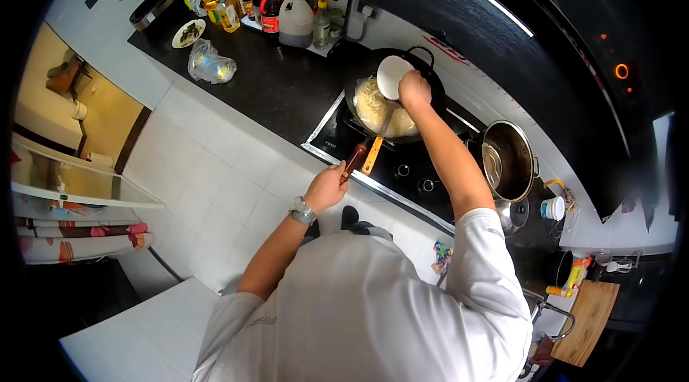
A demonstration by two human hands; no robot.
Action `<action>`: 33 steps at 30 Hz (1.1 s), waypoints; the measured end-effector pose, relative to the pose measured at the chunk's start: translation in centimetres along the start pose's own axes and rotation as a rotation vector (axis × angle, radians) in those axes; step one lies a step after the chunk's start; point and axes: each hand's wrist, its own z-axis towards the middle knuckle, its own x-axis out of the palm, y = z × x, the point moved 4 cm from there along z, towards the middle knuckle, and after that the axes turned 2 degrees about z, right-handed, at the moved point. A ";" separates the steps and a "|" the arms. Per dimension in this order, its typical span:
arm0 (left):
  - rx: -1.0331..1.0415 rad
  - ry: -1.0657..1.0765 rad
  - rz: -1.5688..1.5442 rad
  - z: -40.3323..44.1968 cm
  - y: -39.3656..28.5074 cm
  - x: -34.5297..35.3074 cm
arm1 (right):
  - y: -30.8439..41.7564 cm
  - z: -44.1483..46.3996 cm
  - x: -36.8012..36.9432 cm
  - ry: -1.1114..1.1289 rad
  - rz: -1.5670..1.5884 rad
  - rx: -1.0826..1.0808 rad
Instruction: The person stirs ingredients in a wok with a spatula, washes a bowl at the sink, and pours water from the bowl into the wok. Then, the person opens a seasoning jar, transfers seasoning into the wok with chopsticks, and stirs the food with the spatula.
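Observation:
My left hand [326, 187] is closed around the dark red-brown handle [354, 159] of a black wok [429, 80] on the stove. Over the wok, my right hand [415, 90] grips a white bowl [392, 76] by its edge, with the bowl tipped on its side. Pale liquid and light strands of food [371, 103] lie in the wok; part of them is hidden behind the bowl and my right arm. A spatula [373, 155] with a yellowish wooden handle rests in the wok, its handle sticking out over the near edge beside the wok handle.
Right of the stove stand a tall steel pot [527, 175] and a glass lid [512, 215]. Bottles and a jug [296, 21] line the back left counter, near a plate of food [189, 34] and a plastic bag [211, 64]. The range hood [430, 1] hangs above.

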 end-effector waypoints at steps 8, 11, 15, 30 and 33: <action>0.019 -0.011 -0.036 0.1 0.0 -0.1 | -2.7 -0.6 -5.0 0.083 -0.055 0.123; 0.021 -0.003 -0.045 0.1 0.1 -0.2 | -2.7 -2.8 -7.4 0.031 -0.275 -0.141; 0.083 -0.045 -0.061 0.2 0.5 -0.2 | -4.4 -4.5 -5.9 -0.002 -0.334 -0.261; 0.022 -0.023 -0.132 -0.6 0.1 -1.3 | -2.1 -3.7 -7.8 -0.187 -0.250 -0.137; -0.027 0.044 -0.202 -0.7 -0.1 -1.4 | -2.9 -5.3 -9.0 -0.167 -0.143 0.001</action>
